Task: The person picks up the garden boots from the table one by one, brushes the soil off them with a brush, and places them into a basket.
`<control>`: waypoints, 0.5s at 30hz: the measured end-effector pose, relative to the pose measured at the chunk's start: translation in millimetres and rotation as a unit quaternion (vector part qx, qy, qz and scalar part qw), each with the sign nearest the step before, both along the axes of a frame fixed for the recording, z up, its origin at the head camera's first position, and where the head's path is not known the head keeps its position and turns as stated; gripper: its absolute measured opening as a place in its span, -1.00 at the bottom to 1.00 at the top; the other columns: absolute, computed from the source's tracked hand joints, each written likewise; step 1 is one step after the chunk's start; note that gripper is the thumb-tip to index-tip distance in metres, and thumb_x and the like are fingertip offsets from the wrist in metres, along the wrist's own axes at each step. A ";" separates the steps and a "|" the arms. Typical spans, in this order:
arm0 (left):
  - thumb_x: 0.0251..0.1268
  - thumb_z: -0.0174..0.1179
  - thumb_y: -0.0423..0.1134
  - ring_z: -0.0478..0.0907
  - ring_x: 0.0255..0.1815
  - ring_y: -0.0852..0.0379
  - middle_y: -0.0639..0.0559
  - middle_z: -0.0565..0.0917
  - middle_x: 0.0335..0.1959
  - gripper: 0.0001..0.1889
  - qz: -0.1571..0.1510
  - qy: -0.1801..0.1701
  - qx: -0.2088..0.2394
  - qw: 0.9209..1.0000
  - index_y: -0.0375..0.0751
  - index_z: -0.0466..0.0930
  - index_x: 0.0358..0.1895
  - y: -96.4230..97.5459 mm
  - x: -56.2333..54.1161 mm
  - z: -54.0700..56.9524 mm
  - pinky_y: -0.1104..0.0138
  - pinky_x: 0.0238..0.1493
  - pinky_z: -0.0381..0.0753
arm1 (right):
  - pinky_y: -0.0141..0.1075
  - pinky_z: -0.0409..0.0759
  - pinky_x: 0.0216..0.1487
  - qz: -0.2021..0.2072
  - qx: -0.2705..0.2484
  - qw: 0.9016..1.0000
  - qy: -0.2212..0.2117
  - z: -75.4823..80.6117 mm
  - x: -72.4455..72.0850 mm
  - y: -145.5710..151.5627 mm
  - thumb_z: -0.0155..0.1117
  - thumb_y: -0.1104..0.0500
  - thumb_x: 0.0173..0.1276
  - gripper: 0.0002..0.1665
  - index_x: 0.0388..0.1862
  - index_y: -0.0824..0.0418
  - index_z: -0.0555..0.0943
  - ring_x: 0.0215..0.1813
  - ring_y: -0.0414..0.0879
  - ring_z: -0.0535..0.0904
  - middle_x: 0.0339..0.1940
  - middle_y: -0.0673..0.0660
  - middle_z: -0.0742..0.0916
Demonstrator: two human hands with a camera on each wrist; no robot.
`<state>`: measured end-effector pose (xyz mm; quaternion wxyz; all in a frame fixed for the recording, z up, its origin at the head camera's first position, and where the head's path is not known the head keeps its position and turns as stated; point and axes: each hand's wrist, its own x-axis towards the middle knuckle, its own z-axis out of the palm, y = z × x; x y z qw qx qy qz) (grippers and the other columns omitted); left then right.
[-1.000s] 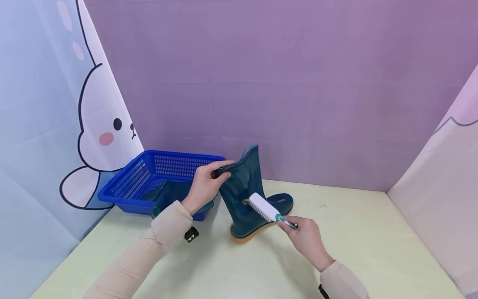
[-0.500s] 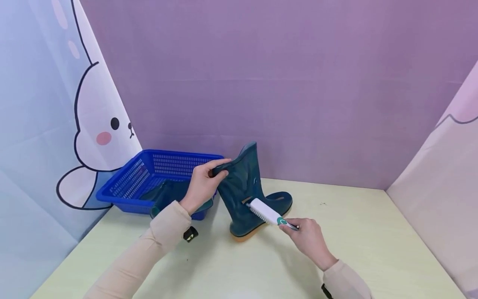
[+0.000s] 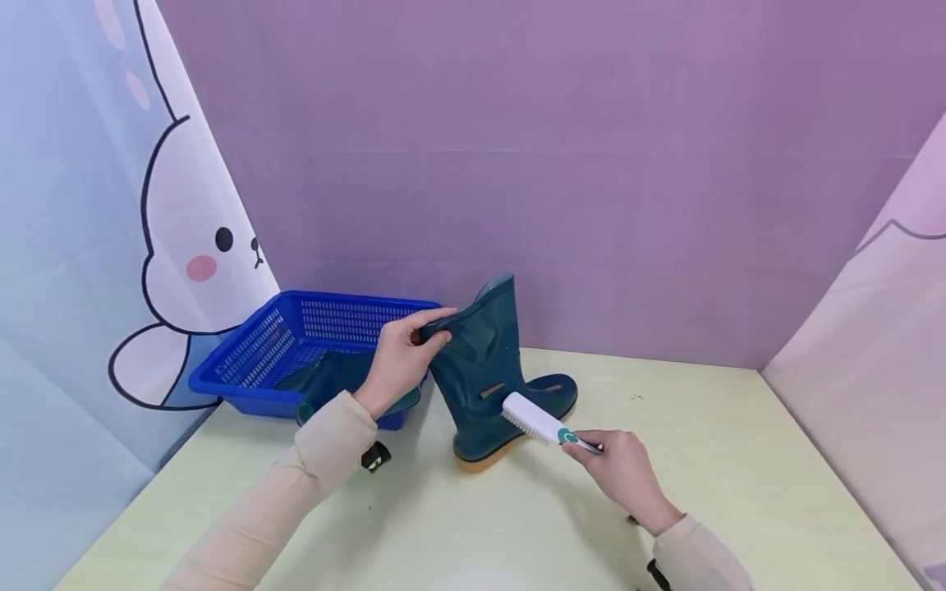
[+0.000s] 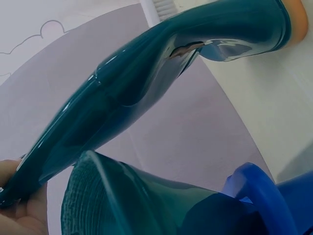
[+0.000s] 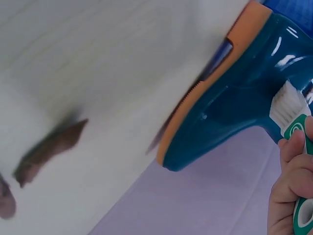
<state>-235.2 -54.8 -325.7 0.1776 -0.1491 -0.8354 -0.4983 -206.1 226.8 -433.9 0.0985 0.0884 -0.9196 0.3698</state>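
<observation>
The glossy dark-green rubber boot (image 3: 482,353) is held on the pale bench (image 3: 709,460), its rim pinched by the left hand (image 3: 399,359); the white-and-green bristle brush (image 3: 534,419) is gripped in the right hand (image 3: 624,474). Brushing seems partway: loose brown scraps (image 5: 51,152) are strewn, brown patches (image 3: 492,391) left.

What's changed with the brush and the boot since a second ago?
The right hand and its brush moved right and a little down the boot, so the brown patch shows more fully. A small dark scrap now shows near that hand; I can't tell whether it fell or was uncovered. Neither grip changed: the left hand still holds the boot's top. The basket stayed put.
</observation>
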 end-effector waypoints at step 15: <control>0.25 0.09 -0.44 0.29 -0.65 0.13 -0.22 0.57 -0.12 -0.66 0.000 -0.007 -0.006 1.000 -0.24 0.53 0.10 8.0 17.9 17.1 0.47 -0.64 0.29 | -0.46 0.27 -0.63 0.030 -0.036 0.996 0.071 -2.2 -16.4 -16.4 0.39 0.16 0.10 -0.67 -0.17 0.31 0.69 -0.61 -0.24 0.34 -0.33 0.19 0.74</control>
